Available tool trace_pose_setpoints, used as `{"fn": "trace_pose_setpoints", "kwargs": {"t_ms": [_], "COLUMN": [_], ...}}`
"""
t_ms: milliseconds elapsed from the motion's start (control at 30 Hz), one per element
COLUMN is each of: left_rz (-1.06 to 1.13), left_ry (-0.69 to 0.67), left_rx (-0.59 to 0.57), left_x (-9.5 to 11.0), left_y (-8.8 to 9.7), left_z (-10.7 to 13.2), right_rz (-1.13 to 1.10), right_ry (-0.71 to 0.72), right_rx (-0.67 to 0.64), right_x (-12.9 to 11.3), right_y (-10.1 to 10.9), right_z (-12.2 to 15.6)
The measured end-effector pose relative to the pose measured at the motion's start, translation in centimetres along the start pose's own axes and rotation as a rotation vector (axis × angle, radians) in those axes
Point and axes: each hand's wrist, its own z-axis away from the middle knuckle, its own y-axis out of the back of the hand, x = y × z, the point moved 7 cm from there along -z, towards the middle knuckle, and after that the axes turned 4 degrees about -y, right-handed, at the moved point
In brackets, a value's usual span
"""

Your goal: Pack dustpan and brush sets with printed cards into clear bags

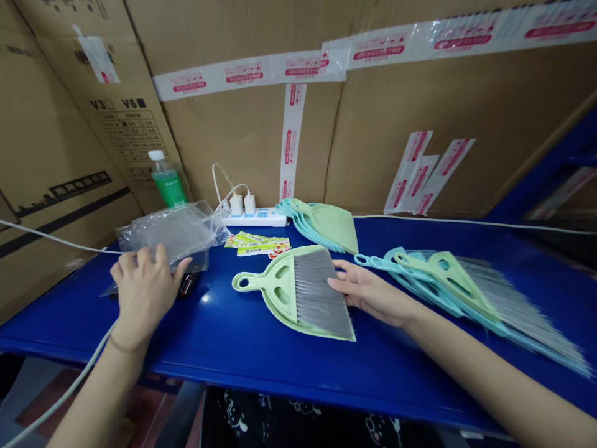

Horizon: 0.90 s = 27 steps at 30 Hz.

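A light green dustpan (303,325) lies in the middle of the blue table, with a matching hand brush (321,292) nested on it, grey bristles to the right. My right hand (366,289) grips their bristle end, thumb on top and the other fingers partly hidden. On the left, my left hand (147,286) rests spread on the near edge of a pile of clear plastic bags (172,233), its fingertips against the film. Under that hand and the bags, a dark object (188,285) partly shows.
Stacked dustpans (333,224) stand behind; more hand brushes (443,280) lie at right. Yellow-green printed labels (256,242) lie before a white power strip (265,218) with chargers. A green-labelled bottle (168,180) stands back left. Cardboard (233,137) walls the table's back.
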Motion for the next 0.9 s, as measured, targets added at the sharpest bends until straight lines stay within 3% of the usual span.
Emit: {"fn": "trace_pose_setpoints", "kwargs": {"t_ms": [200,333,500,633,733,833,900], "left_rz": [0.065,0.08,-0.006,0.001,0.136,0.302,0.343], "left_ry": [-0.087,-0.218,-0.291,-0.361,-0.563,-0.797,-0.865], "left_rx": [0.106,0.096,0.037,0.092,0.14,0.095,0.076], "left_x": [1.7,2.9,2.9,3.7,6.0,8.7,9.7], "left_y": [1.5,1.1,-0.2,0.4,1.0,1.0,0.9], "left_z": [0.0,0.0,0.1,-0.1,0.4,1.6,2.0], "right_rz": [0.04,0.046,0.07,0.15,0.239,0.361,0.463], "right_ry": [-0.028,-0.061,-0.112,-0.095,-0.066,-0.057,-0.073], "right_rx": [-0.009,-0.01,-0.028,-0.087,-0.112,-0.073,-0.011], "right_x": [0.3,0.3,0.2,-0.3,-0.7,-1.0,-1.0], "right_y": [0.5,0.6,0.3,-0.2,-0.5,-0.4,0.1], "right_z": [0.0,0.1,0.4,0.8,1.2,1.6,1.7]}}
